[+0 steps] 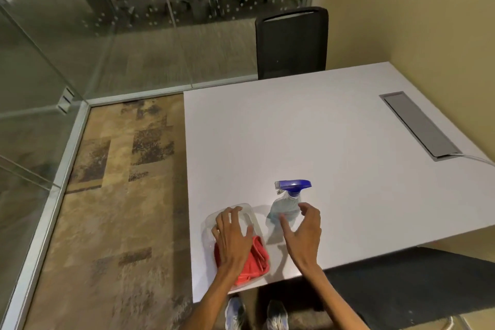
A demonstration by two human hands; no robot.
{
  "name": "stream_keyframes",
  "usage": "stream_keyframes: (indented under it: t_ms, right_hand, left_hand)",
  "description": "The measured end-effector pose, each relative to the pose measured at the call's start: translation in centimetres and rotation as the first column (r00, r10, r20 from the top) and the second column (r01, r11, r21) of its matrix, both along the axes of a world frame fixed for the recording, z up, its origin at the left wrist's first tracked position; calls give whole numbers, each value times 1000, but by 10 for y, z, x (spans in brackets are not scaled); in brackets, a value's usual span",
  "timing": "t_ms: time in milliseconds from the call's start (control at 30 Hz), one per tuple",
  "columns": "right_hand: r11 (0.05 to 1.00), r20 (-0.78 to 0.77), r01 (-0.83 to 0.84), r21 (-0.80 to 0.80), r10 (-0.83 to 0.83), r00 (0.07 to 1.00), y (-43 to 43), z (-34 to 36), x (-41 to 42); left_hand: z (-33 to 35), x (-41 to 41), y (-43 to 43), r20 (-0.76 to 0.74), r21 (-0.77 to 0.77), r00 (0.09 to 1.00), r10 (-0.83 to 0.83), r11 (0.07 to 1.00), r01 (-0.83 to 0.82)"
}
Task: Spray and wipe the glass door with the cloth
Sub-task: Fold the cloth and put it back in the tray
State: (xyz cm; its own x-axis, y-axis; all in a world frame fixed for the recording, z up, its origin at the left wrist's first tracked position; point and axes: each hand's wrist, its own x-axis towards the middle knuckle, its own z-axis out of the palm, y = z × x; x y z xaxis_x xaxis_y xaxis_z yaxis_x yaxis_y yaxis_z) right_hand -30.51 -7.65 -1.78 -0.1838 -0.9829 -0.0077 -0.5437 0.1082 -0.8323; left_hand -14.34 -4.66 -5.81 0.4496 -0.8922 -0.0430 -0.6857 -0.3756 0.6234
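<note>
Task barely begun: left hand point(232, 238) spread over red cloth point(255, 262) in tray point(242, 209); right hand point(304, 233) open beside spray bottle point(285, 206). Spraying, wiping glass door point(32, 88) all ahead.

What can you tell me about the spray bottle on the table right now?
The spray bottle stands upright on the white table, near its front edge. It has a blue trigger head with the nozzle pointing left, and a clear plastic body holding pale, bluish liquid. A small label hangs at the neck; its text is unreadable. The right hand is open around the body, fingers spread, not yet closed on it. A clear container with the red cloth sits just to its left, apart from it.
</note>
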Motion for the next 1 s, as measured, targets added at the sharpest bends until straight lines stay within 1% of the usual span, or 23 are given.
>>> stream_keyframes:
  t_ms: [67, 100, 200, 267, 333, 467, 533, 600, 700, 800, 900, 1000]
  right_hand:
    - [996, 37, 88, 4, -88, 995, -14, 14, -6]
    - [995, 50, 103, 2, -103, 993, -21, 20, -7]
    - [999, 120, 28, 21, -30, 992, -39, 29, -9]
    - [998, 179, -49, 35, 42, 983, -48, 29, -8]
    - [996, 209, -89, 26, 81, 975, -52, 29, -7]
    - [998, 187, -63, -1, 62, 980, -51, 32, -6]
    - [995, 150, -89, -33, 93, 984, -49, 37, -7]
    - [989, 104, -121, -82, 129, 986, -49, 49, -6]
    - [966, 50, -203, -161, 213, 976, -53, 83, 1]
    - [923, -1, -307, -230, 315, 949, -54, 115, 16]
    - [885, 4, -382, -266, 397, 918, -52, 132, 34]
    - [856, 33, -449, -259, 472, 881, -50, 135, 53]
  left_hand:
    - [11, -13, -22, -137, -51, 986, -94, 995, 88]
    - [15, -19, -33, -202, -52, 968, -148, 989, 140]
    - [25, -37, -60, -339, 2, 904, -260, 961, 277]
    - [26, -48, -71, -380, 49, 879, -287, 943, 329]
    - [25, -57, -77, -418, 61, 860, -292, 936, 347]
    - [20, -64, -80, -433, 49, 863, -259, 950, 309]
    - [23, -63, -78, -429, 26, 865, -260, 954, 300]
    - [34, -58, -75, -430, -30, 859, -278, 955, 294]
    - [62, -40, -66, -458, -152, 846, -273, 962, 228]
    - [95, -17, -53, -493, -231, 843, -216, 966, 113]
    - [115, 6, -41, -468, -261, 867, -170, 964, 48]
    - [114, 29, -33, -440, -244, 892, -101, 970, -11]
